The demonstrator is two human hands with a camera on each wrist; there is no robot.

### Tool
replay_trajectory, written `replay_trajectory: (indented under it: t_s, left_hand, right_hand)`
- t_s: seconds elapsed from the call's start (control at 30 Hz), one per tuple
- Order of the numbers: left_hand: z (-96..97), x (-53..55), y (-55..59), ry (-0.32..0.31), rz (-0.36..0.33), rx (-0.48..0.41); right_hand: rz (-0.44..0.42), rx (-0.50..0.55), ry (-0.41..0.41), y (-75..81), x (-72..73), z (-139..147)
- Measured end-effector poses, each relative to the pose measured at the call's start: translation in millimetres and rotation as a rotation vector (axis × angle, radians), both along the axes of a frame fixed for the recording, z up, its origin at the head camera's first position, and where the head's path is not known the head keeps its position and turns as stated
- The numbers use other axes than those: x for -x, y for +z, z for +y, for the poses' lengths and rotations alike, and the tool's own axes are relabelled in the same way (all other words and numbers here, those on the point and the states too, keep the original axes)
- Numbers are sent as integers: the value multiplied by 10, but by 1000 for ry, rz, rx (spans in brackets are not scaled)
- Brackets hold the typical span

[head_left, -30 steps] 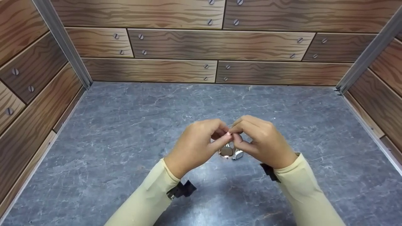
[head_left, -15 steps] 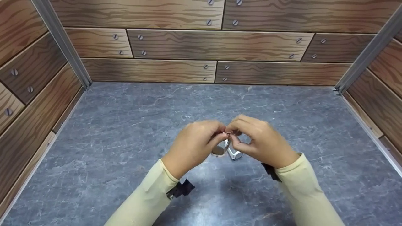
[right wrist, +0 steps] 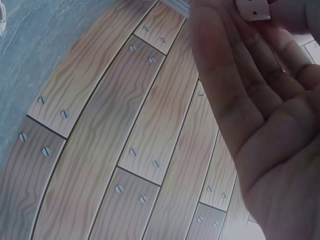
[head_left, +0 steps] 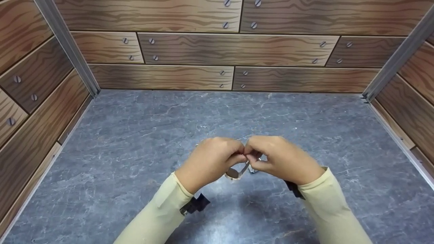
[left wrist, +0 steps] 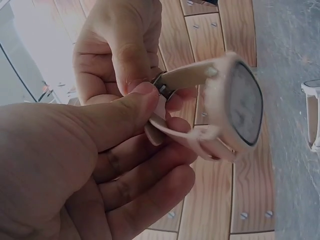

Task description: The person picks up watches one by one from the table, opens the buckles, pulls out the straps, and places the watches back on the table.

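Both hands meet over the grey tabletop around a wristwatch (left wrist: 242, 107) with a pale pink strap and a rounded dark-rimmed face. My left hand (head_left: 206, 161) pinches the strap between thumb and fingers near its free end. Fingers of my right hand (head_left: 283, 159) pinch the strap at its metal buckle (left wrist: 162, 89). In the left wrist view the strap forms a loop, with the two ends overlapping between the fingertips; whether the buckle is fastened I cannot tell. The right wrist view shows a strap piece (right wrist: 254, 10) with small holes at my right fingers.
A second watch (left wrist: 313, 115), white, lies on the grey marbled tabletop (head_left: 152, 118), mostly behind my right hand in the head view. Wood-patterned walls (head_left: 234, 49) with metal corner posts (head_left: 69, 47) enclose the back and sides.
Both hands have come slightly down toward me, still together at the strap. The hanging watch face has shifted left, and my right hand covers more of the white watch.
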State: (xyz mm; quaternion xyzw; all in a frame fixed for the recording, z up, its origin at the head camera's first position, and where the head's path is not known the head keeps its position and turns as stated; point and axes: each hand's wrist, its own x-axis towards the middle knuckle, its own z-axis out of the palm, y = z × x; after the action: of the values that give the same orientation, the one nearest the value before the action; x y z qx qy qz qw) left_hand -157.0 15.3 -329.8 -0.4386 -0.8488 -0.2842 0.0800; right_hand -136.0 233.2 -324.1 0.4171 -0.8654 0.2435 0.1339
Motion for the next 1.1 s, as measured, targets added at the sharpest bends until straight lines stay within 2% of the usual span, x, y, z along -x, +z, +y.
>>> replay_trajectory:
  t_s: [0.2, 0.43, 0.53, 0.77, 0.97, 1.1]
  left_hand:
    - [10, 16, 1, 13, -74, -4]
    - [-15, 26, 37, 41, -244, 2]
    - [-24, 20, 51, 61, -260, 8]
    - [-26, 11, 17, 80, -219, 2]
    - [-27, 33, 10, 63, -297, -79]
    - [-32, 64, 17, 52, -358, -168]
  right_hand:
    - [107, 17, 21, -19, 15, 4]
    - [171, 5, 71, -20, 45, -13]
    - [186, -3, 80, -20, 49, -16]
    - [206, 12, 113, -50, 62, -30]
    - [281, 65, 135, -70, 90, -32]
    - [326, 101, 87, -67, 107, -54]
